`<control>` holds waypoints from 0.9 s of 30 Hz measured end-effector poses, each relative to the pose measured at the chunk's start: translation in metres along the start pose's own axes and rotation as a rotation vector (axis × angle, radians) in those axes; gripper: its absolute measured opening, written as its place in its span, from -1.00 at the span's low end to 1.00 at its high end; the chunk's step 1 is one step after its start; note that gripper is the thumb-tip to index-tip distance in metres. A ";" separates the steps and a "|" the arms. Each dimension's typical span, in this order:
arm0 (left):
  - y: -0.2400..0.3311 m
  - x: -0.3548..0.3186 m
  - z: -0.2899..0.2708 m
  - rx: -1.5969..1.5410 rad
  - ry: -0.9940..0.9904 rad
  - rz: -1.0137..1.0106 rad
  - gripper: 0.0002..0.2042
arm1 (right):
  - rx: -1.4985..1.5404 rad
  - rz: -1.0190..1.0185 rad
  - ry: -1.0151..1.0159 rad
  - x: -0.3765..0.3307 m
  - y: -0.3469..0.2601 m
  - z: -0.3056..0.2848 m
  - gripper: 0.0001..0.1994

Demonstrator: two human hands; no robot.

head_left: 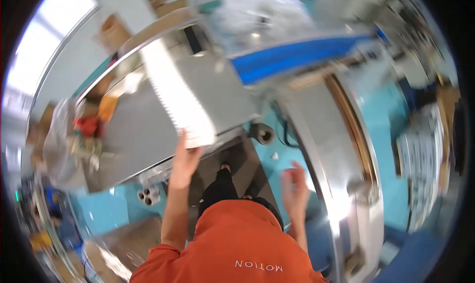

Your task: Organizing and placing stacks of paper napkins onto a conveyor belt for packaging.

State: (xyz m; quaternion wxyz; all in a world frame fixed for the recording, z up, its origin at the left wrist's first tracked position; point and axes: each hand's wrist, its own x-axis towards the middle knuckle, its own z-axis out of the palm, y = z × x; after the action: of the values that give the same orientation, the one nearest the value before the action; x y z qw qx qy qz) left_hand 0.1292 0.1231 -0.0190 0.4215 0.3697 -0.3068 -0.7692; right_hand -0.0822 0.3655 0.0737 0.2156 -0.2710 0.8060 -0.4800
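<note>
A long white strip (179,92), like paper with small dark marks along one edge, lies across the grey metal tabletop (136,134). Its near end reaches the table's front edge. There my left hand (187,154) pinches that end, thumb on top and the other fingers mostly hidden beneath. My right hand (295,184) hangs in the air to the right, between the table and a metal-topped bench. It is blurred by motion; its fingers look loosely apart, and I see nothing in them.
A black flat object (194,39) sits near the strip's far end. Red, orange and clear-plastic items crowd the table's left side. To the right runs the long metal bench (321,119). A grey roll (262,133) stands by the table's corner, and white tubes (148,196) lie below.
</note>
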 end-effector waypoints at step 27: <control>0.209 0.357 -0.035 1.884 0.281 0.473 -0.14 | 0.386 0.620 -0.494 0.091 -0.086 0.213 -0.33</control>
State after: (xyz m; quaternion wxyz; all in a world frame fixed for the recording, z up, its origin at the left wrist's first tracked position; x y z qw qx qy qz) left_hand 0.1137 -0.2902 0.0153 0.1301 0.5719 -0.8081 -0.0544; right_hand -0.0025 0.1335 0.0472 0.5823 -0.0778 0.6692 -0.4551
